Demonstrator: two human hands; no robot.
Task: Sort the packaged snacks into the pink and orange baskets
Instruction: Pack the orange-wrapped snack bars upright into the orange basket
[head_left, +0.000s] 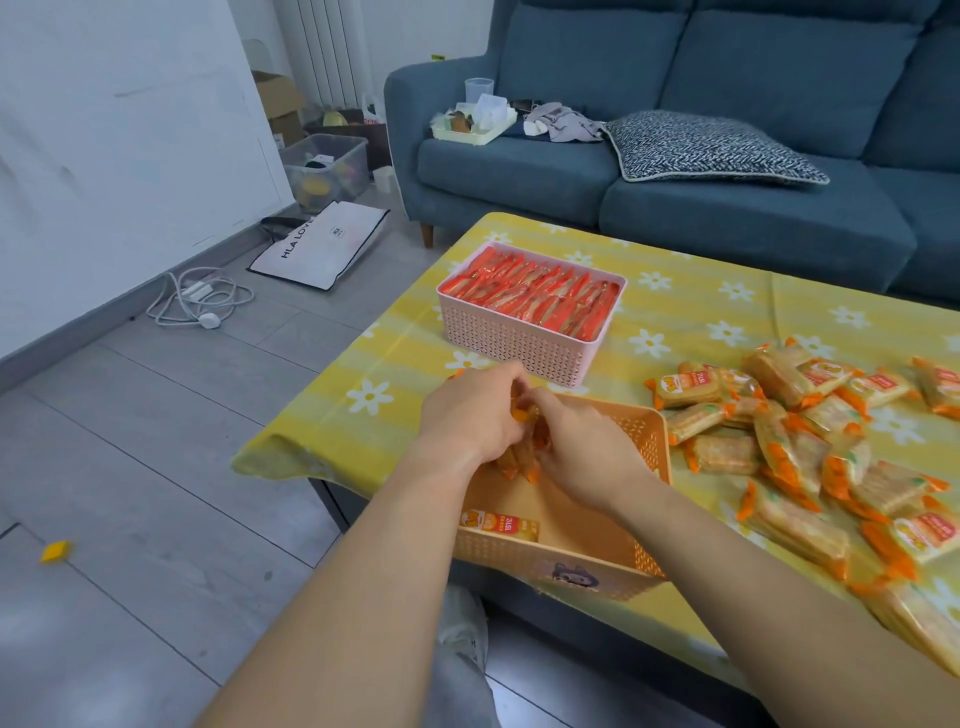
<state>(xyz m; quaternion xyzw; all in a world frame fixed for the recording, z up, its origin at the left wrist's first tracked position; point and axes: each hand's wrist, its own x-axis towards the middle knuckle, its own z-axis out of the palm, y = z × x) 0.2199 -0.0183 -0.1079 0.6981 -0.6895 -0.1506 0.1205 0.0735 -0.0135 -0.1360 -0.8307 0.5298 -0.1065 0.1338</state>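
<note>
An orange basket (644, 499) stands at the near edge of the table. Both hands are inside its far left corner. My left hand (470, 415) and my right hand (582, 449) together grip a few upright orange cracker packets (522, 457), pressing them from either side. One more packet (501, 525) lies flat against the basket's near wall. A pink basket (519, 348) behind is packed full with red snack packets (535, 296). A loose pile of orange cracker packets (810, 441) covers the table to the right.
The table carries a yellow daisy-print cloth (691, 306). A blue sofa (675, 171) with a patterned cushion (711, 148) and a tray of items stands behind. On the floor at left lie a white bag (322, 244), a coiled cable (200, 299) and a yellow scrap (56, 552).
</note>
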